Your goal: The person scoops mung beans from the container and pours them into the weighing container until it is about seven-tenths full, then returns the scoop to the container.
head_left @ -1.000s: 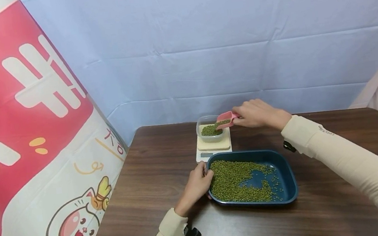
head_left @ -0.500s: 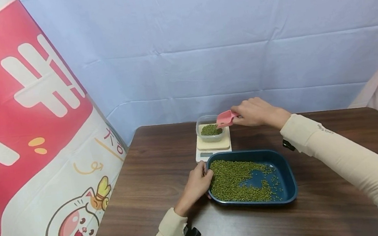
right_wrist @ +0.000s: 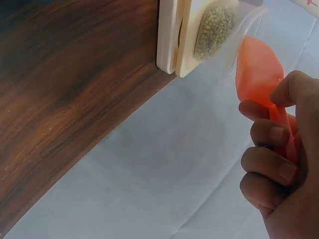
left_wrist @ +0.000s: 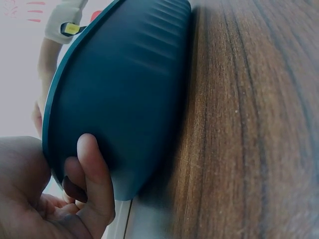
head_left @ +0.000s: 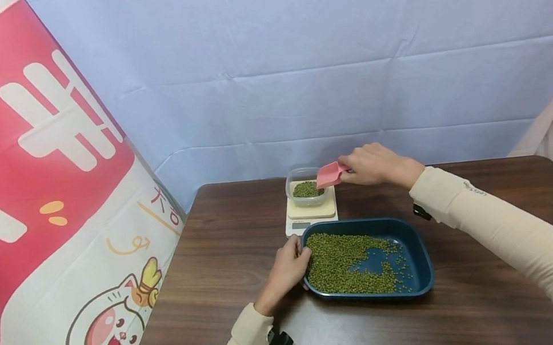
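My right hand [head_left: 373, 165] grips a pink scoop [head_left: 329, 174] by its handle. The scoop's bowl, with no beans showing in it, tilts at the right rim of a clear plastic container [head_left: 310, 201]. Green beans [head_left: 307, 189] lie in that container, which stands on a white kitchen scale [head_left: 290, 226] with a cream top. At the left end of a dark blue tray [head_left: 425, 269] my left hand [head_left: 288, 266] holds the rim, thumb on the inner side and fingers under the outer wall in the left wrist view. More green beans [head_left: 337, 266] cover much of the tray's floor.
The brown wooden table [head_left: 232, 235] ends at a pale cloth backdrop [head_left: 248, 107] just behind the scale. A printed red and white banner [head_left: 70, 221] hangs along the left side. The tray sits close in front of the scale.
Beans that were in the pink scoop have slid out into the clear container, and the scoop now shows none. My left hand keeps its hold on the tray.
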The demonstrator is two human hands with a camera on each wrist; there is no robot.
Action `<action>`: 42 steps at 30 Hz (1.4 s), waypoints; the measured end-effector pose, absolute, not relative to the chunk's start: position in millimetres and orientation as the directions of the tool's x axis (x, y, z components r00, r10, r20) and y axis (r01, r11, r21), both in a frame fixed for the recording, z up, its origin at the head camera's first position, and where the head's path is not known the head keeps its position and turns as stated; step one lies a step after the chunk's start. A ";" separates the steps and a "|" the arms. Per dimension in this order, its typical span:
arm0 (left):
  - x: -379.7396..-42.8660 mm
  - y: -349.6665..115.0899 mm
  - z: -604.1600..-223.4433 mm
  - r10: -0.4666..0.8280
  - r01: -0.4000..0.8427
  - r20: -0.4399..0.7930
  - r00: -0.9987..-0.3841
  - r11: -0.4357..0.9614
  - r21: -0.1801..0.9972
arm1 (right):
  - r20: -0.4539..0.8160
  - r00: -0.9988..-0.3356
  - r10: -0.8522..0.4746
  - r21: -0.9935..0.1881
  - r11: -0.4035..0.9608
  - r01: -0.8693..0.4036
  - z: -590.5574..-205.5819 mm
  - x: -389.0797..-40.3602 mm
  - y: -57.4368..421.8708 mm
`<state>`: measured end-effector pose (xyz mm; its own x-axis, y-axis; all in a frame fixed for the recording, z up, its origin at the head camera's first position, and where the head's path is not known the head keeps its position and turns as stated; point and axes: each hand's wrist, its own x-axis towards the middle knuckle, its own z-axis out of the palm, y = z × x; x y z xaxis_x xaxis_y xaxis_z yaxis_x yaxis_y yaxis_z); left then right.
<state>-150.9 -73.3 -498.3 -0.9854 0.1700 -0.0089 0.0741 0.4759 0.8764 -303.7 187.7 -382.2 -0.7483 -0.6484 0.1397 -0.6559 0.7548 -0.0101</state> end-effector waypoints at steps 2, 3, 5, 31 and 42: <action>-150.7 -73.5 -498.4 0.172 0.075 -0.009 -0.985 0.475 0.877 | 0.141 -0.749 -0.647 -0.014 0.755 -0.655 -382.5 -302.8 187.5; -150.5 -73.5 -498.5 0.173 0.075 -0.010 -0.985 0.475 0.877 | 0.142 -0.749 -0.647 -0.013 0.756 -0.655 -382.8 -302.5 187.5; -150.3 -73.6 -498.6 0.174 0.075 -0.010 -0.985 0.475 0.877 | 0.142 -0.748 -0.648 -0.012 0.755 -0.656 -383.3 -301.9 187.2; -149.5 -73.6 -500.2 0.178 0.077 -0.009 -0.984 0.468 0.880 | 0.189 -0.742 -0.644 -0.008 0.754 -0.657 -392.6 -296.8 190.2; -149.3 -72.3 -502.1 0.179 0.080 -0.008 -0.984 0.476 0.876 | 0.202 -0.728 -0.655 -0.002 0.743 -0.669 -390.7 -287.2 197.8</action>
